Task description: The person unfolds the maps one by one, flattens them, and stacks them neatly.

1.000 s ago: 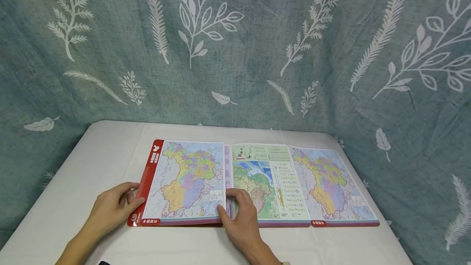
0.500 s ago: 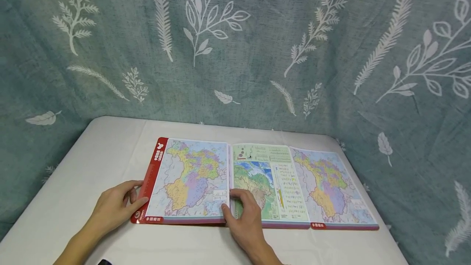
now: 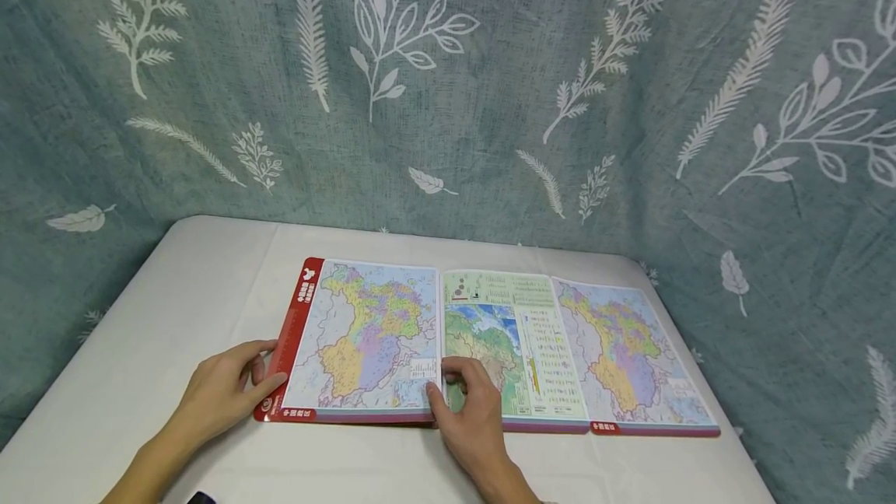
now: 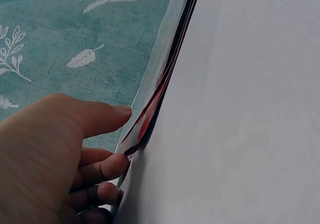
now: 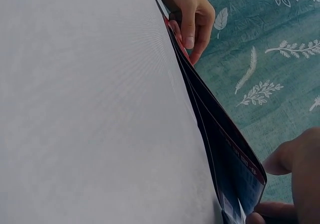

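A glossy map sheet [image 3: 371, 333] with a red strip down its left side lies on the left, printed with a multicoloured map. My left hand [image 3: 224, 383] holds its red edge near the front corner, thumb on top. In the left wrist view those fingers [image 4: 107, 169] curl at the edge. My right hand [image 3: 469, 411] pinches the sheet's opposite edge near the front. The right wrist view shows that front edge [image 5: 240, 156] bowed up, with a dark gap under it. Beside it lie a green relief map [image 3: 483, 333] and another multicoloured map [image 3: 623, 356].
The white-covered table [image 3: 175, 286] carries all the maps in a row. A teal curtain [image 3: 490, 99] with white leaf prints hangs behind and at both sides. At the bottom edge a small dark object [image 3: 201, 498] pokes into view.
Both hands have slid the left map rightward. The purple text strip that showed between it and the green map is now covered. The two maps on the right have stayed put.
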`<state>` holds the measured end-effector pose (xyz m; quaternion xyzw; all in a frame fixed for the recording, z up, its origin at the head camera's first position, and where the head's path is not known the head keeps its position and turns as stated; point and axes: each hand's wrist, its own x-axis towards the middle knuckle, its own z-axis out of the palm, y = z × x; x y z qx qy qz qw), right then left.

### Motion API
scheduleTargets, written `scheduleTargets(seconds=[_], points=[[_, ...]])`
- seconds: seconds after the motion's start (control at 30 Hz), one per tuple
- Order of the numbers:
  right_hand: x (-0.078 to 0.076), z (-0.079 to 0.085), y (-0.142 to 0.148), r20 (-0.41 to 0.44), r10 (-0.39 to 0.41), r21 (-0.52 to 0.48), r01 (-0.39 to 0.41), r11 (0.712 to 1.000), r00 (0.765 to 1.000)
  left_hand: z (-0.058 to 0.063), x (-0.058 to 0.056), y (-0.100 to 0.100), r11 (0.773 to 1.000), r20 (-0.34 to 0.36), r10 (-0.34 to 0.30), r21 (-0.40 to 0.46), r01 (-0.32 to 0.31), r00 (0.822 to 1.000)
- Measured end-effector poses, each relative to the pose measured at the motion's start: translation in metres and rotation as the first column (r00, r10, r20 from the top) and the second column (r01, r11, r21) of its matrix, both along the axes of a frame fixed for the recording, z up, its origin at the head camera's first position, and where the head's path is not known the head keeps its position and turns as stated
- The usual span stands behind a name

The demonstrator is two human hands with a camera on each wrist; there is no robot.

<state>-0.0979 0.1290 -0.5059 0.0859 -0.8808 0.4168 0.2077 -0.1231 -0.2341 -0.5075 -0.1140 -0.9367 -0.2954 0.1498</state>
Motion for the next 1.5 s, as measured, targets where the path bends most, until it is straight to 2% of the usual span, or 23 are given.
scheduleTargets(seconds=[0.2, 0.6, 0.87, 1.03, 1.23, 1.5], points=[[-0.001, 0.001, 0.001, -0.012, -0.004, -0.011, 0.004, 1.0, 1.0, 0.001, -0.002, 0.002, 1.0, -0.006, -0.004, -0.005, 0.004, 1.0], [-0.001, 0.0, -0.001, -0.014, 0.011, -0.027, -0.011, 1.0, 1.0, 0.003, 0.0, 0.001, 1.0, -0.025, -0.008, 0.0, 0.008, 1.0], [-0.002, 0.001, -0.001, -0.007, 0.006, -0.005, -0.006, 1.0, 1.0, 0.004, 0.001, 0.003, 1.0, 0.025, 0.018, 0.0, -0.018, 1.0], [0.002, 0.002, -0.001, 0.051, 0.007, -0.049, -0.005, 0.999, 0.999, 0.006, 0.003, 0.007, 0.999, 0.071, 0.035, 0.019, -0.037, 0.997], [0.008, 0.004, -0.002, 0.164, 0.06, -0.139, -0.037, 0.99, 0.985, 0.006, 0.003, 0.011, 0.997, 0.096, 0.067, 0.043, -0.071, 0.993], [0.011, 0.004, -0.001, 0.219, 0.096, -0.14, -0.066, 0.988, 0.971, 0.007, 0.004, 0.014, 0.995, 0.052, 0.083, 0.056, -0.086, 0.995]])
